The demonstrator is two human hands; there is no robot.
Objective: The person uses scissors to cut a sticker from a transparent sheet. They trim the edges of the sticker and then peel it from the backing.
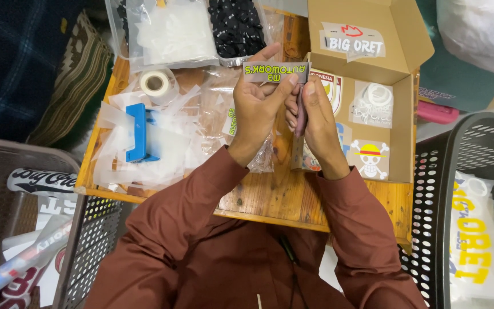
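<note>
glossy sticker strip (275, 72), varnished wooden table (270, 197), matt cardboard box (367, 23), clear plastic bags (172, 31)

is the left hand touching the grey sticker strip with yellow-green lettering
Touching. The head view shows the left hand pinching the grey sticker strip with yellow-green lettering, thumb and fingertips on its lower edge and left end.

Grey sticker strip (275, 72), yellow lettering, held level.

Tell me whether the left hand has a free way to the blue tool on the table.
Probably yes: the blue tool lies uncovered on clear film scraps, nothing standing between. But the left hand is pinching a sticker strip with the right hand.
</note>
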